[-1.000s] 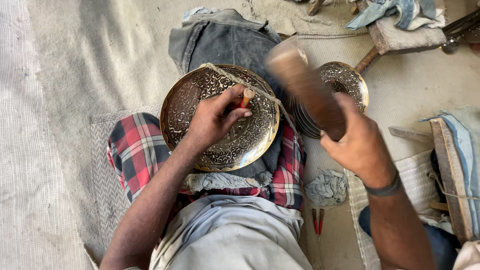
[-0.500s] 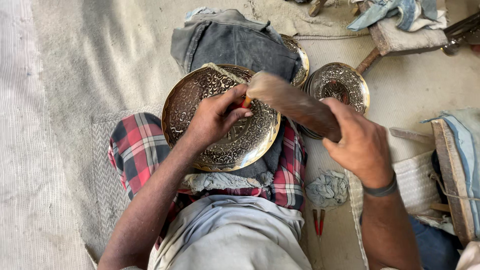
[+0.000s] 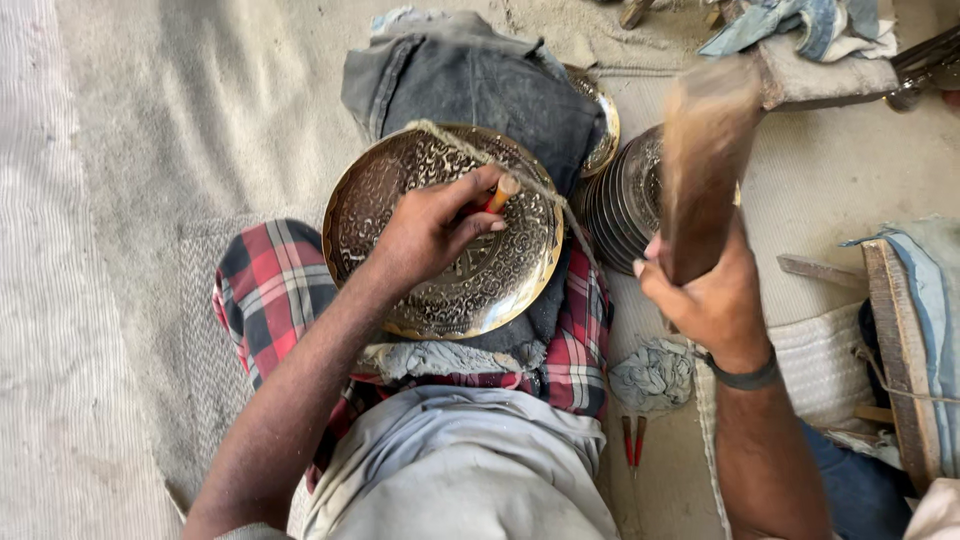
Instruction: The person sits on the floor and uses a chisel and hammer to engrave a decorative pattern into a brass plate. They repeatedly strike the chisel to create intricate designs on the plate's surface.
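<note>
The left hand (image 3: 430,230) is resting on a round brass plate (image 3: 400,200) that is lying on the person's lap, over a dark cloth (image 3: 470,80) and a checked wrap (image 3: 270,280). Its fingers are pinched together on a short punch (image 3: 503,190), whose orange-topped end is sticking up near the plate's middle. The right hand (image 3: 715,300) is gripping a wooden mallet (image 3: 705,160), fingers wrapped tight round its handle; the head is raised beside the plate and blurring with motion.

Most of the plate's face is already showing dense raised patterning, from the rim band inward, so the chasing looks well along; how much around the centre is left is hard to tell under the hand. A cord is running across the plate's upper part.

Just right of the plate a stack of plates (image 3: 625,200) is sitting close under the mallet, so room on that side is tight. A crumpled rag (image 3: 652,375) and two small red tools (image 3: 633,440) are lying on the floor by the right forearm. The left side is showing only matting.
</note>
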